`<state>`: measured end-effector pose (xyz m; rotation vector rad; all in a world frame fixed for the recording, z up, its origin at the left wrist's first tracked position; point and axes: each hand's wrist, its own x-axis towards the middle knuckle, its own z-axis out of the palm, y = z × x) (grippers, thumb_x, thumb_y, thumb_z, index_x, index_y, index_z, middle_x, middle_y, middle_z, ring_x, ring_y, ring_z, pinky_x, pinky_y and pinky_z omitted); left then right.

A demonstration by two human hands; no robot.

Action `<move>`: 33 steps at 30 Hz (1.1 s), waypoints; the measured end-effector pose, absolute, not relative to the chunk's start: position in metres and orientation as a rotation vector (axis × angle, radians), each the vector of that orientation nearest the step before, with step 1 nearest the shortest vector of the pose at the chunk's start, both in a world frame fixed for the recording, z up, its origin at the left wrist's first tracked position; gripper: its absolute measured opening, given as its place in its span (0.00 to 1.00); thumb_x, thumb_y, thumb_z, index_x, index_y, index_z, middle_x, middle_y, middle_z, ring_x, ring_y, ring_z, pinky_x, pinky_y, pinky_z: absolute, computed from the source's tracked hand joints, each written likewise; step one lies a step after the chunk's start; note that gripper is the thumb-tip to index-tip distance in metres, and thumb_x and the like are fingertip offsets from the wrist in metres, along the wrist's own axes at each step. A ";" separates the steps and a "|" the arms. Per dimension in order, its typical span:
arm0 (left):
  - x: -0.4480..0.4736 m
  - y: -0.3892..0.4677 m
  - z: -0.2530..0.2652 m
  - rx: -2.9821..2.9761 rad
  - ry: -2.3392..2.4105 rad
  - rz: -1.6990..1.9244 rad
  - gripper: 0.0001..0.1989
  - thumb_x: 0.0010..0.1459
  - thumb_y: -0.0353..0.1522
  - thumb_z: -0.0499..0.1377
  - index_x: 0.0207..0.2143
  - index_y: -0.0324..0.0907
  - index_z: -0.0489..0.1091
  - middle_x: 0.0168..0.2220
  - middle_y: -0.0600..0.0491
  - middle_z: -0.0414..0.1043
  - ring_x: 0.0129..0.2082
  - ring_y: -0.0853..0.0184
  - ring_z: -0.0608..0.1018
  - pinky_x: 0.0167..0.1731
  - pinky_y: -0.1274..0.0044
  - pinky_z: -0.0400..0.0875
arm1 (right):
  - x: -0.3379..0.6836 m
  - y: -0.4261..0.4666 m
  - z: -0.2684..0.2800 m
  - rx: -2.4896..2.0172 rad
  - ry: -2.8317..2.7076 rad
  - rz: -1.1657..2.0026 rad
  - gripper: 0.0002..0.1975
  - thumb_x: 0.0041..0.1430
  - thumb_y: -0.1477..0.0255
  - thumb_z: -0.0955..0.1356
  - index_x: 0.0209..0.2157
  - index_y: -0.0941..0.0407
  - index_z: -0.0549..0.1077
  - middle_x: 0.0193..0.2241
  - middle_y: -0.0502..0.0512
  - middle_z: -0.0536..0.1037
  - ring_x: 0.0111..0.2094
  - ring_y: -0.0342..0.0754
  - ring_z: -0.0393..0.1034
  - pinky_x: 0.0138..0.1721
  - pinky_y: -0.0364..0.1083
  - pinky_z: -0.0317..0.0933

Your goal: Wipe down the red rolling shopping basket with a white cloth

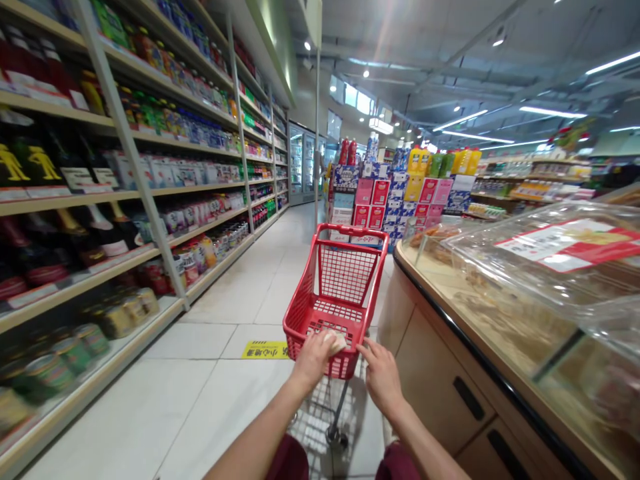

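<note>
Head cam: L hand (313, 359) w/ cloth (339, 342) @ cart rim (346, 362), wide aisle (250, 287) L.

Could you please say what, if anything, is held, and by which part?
The left hand holds a pale cloth by its left side; the right hand touches the red basket.

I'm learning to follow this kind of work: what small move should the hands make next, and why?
I'd probably slide the left hand and its pale cloth along the near rim of the red cart toward the right corner. The cloth is at that near end, and the right hand has its fingertips by that corner, where it could steady the cart.
</note>
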<state>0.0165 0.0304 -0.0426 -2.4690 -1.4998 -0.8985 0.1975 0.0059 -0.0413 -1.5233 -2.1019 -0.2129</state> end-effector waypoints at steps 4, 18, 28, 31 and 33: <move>0.006 0.033 -0.040 -2.401 -1.579 -0.918 0.14 0.57 0.28 0.44 0.44 0.40 0.63 0.44 0.47 0.68 0.45 0.65 0.69 0.47 0.65 0.61 | 0.188 0.010 -0.042 -1.514 -2.086 -0.231 0.28 0.45 0.86 0.56 0.46 0.51 0.69 0.52 0.54 0.64 0.52 0.52 0.57 0.48 0.54 0.54; 0.005 0.037 -0.059 -2.354 -1.261 -1.020 0.16 0.57 0.26 0.43 0.45 0.41 0.62 0.43 0.48 0.70 0.46 0.67 0.70 0.49 0.67 0.61 | 0.167 0.024 -0.048 -1.480 -1.946 0.098 0.24 0.49 0.84 0.57 0.48 0.59 0.66 0.53 0.60 0.63 0.50 0.47 0.61 0.49 0.48 0.58; -0.049 0.042 -0.062 -2.164 -1.403 -1.058 0.15 0.56 0.26 0.45 0.45 0.39 0.63 0.44 0.45 0.70 0.46 0.63 0.71 0.49 0.63 0.60 | 0.168 0.019 -0.059 -1.386 -1.978 0.069 0.27 0.46 0.85 0.56 0.49 0.61 0.65 0.53 0.61 0.63 0.52 0.48 0.59 0.51 0.50 0.57; -0.017 0.035 -0.069 -2.302 -1.275 -1.027 0.18 0.55 0.24 0.44 0.47 0.41 0.61 0.47 0.48 0.69 0.49 0.67 0.68 0.50 0.68 0.60 | 0.166 0.018 -0.061 -1.371 -1.962 0.055 0.26 0.48 0.85 0.56 0.49 0.61 0.65 0.52 0.62 0.63 0.52 0.48 0.59 0.50 0.50 0.57; -0.006 0.032 -0.071 -2.392 -1.178 -0.998 0.19 0.55 0.24 0.44 0.48 0.41 0.61 0.48 0.48 0.68 0.51 0.67 0.66 0.51 0.68 0.59 | 0.170 0.017 -0.059 -1.353 -1.981 0.033 0.27 0.46 0.86 0.56 0.48 0.60 0.66 0.52 0.60 0.64 0.51 0.48 0.60 0.50 0.50 0.58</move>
